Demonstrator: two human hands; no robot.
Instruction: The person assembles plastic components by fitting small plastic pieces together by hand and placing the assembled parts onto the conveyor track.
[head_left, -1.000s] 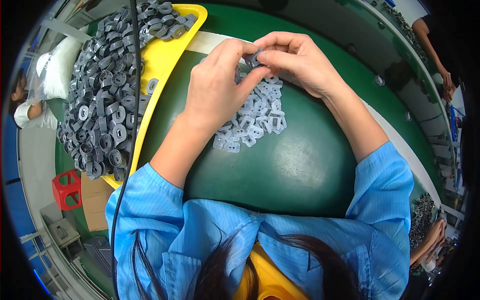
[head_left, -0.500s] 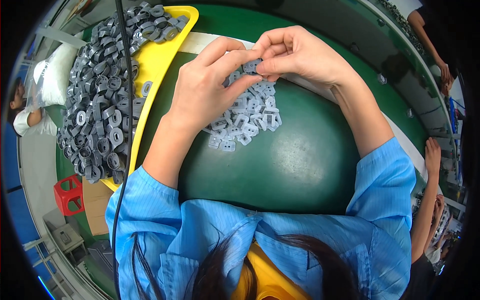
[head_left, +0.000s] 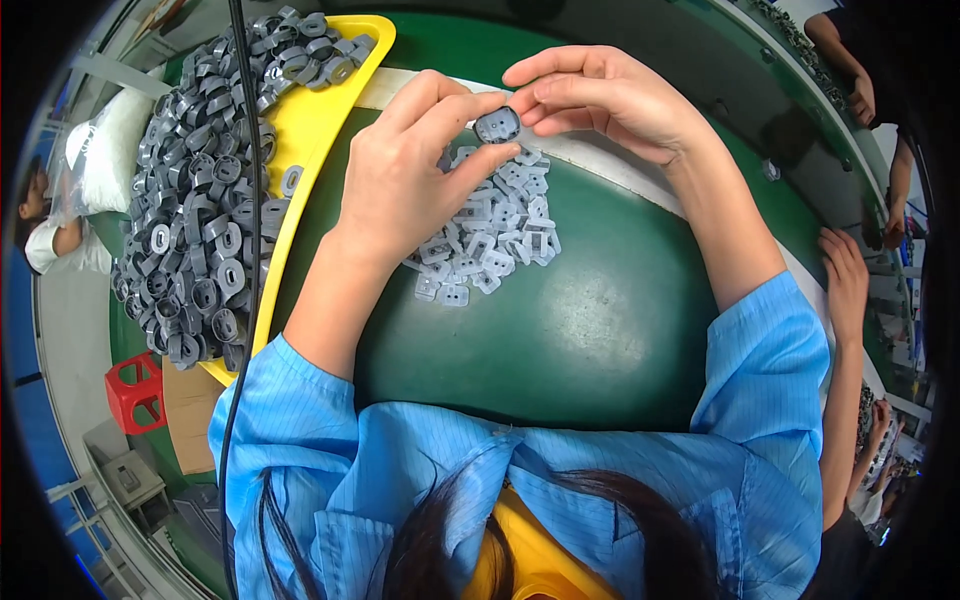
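Note:
My left hand (head_left: 405, 170) pinches a dark grey oval plastic part (head_left: 497, 125) between thumb and fingers, above the green mat. A lighter grey plate with small holes shows inside its rim. Just right of it, my right hand (head_left: 630, 105) is open, its fingers stretched toward the part with nothing visible in them. Below my hands lies a heap of small light grey plastic plates with holes (head_left: 480, 245). At the left, a yellow tray (head_left: 325, 140) holds a big pile of dark grey oval rings (head_left: 200, 190).
A black cable (head_left: 250, 120) hangs across the tray. The green mat (head_left: 540, 350) lies before me. A red stool (head_left: 135, 393), a cardboard box (head_left: 190, 415) and a white bag (head_left: 115, 150) are at the left. Other people's arms (head_left: 848, 290) show at the right; one person (head_left: 58, 235) sits far left.
My right fingers have let go of the part and opened beside it. The part, still in my left hand, now shows its oval face. At the right, other people's arms have shifted.

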